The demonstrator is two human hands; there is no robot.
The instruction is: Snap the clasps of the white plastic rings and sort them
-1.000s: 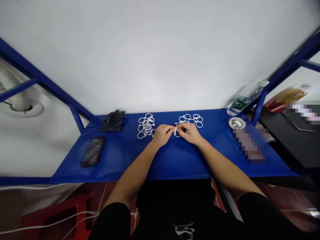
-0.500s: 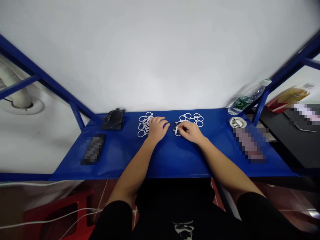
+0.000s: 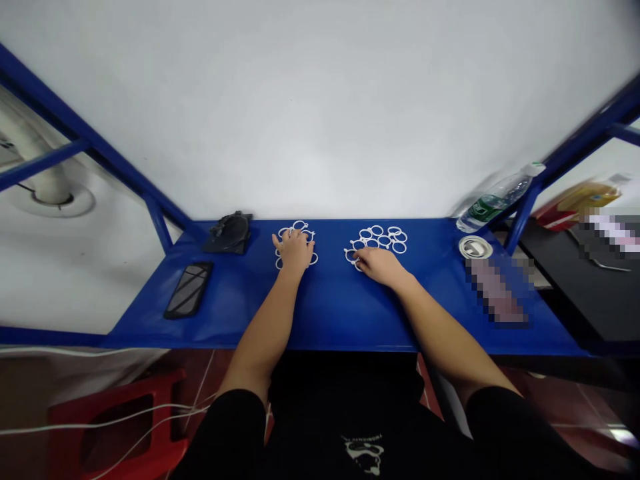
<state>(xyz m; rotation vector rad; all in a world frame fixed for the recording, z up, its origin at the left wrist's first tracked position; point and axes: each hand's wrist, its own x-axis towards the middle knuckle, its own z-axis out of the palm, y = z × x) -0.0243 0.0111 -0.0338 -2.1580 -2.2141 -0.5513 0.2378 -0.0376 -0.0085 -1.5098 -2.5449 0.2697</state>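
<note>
My left hand (image 3: pixel 295 252) lies over a cluster of white plastic rings (image 3: pixel 299 223), fingers spread and pointing away from me. Part of that cluster is hidden beneath my palm and fingers. To the right, my right hand (image 3: pixel 379 265) pinches the right edge of a white ring (image 3: pixel 346 258), which lies flat on the table; its fingertips are partly hidden. This ring has a small knob and sits at the near left of a second group of white rings (image 3: pixel 389 237), spread beyond my right hand, some overlapping.
On the blue table (image 3: pixel 330 313) are a black plastic bag (image 3: pixel 231 233) and a phone (image 3: pixel 189 289) at left. A water bottle (image 3: pixel 495 200) leans at the right rear, near a coiled white cable (image 3: pixel 475 247) and a blurred item (image 3: pixel 497 290). Blue frame bars rise at both sides.
My left hand has moved left onto the left cluster and spread its fingers. The ring at my right hand, raised before, now lies flat beside the right group. The view has shifted slightly.
</note>
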